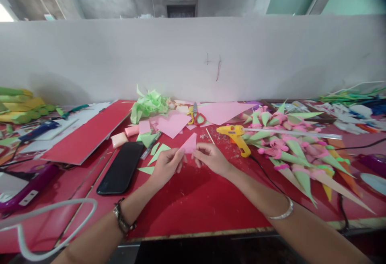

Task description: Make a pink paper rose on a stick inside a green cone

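A small piece of pink paper (pixel 189 143) is held up between both hands above the red tabletop. My left hand (pixel 167 162) pinches its lower left side, thumb on top. At its lower right corner, my right hand (pixel 212 157) grips it with thumb and fingers. Left of my left hand lie cut green paper pieces (pixel 159 152) and a black phone (pixel 122 168). A yellow glue gun (pixel 237 137) with a clear glue stick rests beyond my right hand. Red-and-yellow scissors (pixel 196 115) lie behind the pink paper among larger pink sheets (pixel 173 123).
Pink-and-green paper cones (pixel 289 145) are heaped at right. Crumpled green paper (pixel 150 105) sits at the back by the grey partition (pixel 181 55). A red board (pixel 87 133) lies at left, near a purple power strip (pixel 30 189). The glue gun's black cord (pixel 268 177) crosses the table's right side.
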The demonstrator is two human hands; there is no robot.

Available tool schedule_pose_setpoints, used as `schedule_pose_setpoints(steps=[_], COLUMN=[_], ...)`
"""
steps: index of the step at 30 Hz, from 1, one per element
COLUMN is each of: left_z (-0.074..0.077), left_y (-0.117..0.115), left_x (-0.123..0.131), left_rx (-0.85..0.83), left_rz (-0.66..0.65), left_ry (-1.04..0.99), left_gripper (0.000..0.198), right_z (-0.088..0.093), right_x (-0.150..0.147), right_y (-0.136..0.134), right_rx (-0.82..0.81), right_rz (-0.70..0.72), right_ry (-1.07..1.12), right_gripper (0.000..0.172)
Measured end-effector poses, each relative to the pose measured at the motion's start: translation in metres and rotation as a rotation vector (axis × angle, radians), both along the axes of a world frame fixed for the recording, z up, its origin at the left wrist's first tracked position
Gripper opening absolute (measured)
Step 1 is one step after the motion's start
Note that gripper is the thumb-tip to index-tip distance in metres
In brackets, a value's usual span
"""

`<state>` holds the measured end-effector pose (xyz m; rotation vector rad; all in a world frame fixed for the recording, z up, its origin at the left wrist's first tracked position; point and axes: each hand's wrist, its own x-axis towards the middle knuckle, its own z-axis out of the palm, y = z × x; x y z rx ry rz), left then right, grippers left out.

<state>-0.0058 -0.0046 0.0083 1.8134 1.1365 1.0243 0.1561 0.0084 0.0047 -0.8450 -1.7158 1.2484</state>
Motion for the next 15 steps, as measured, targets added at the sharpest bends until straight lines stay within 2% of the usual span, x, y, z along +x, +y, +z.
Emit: schedule_pose_setpoints(steps=[6,15], left_z=[-0.0002,-0.001], left_y=[0.0002,-0.0004], left_x=[0.0009,-0.001], left_rx=[-0.032,-0.095], left_rz=[-0.035,-0.061], left_ry=[0.071,0.108], left_gripper=[0.039,0.051], right_z=[-0.0022,-0.0043], right_x=[-0.0014,0.0013], right_y=[-0.0016,0.005], right_rx=[-0.032,-0.064], right_rz=[0.04,0.047], right_ry=[-0.009,-0.037], right_gripper=[0.028,0.029])
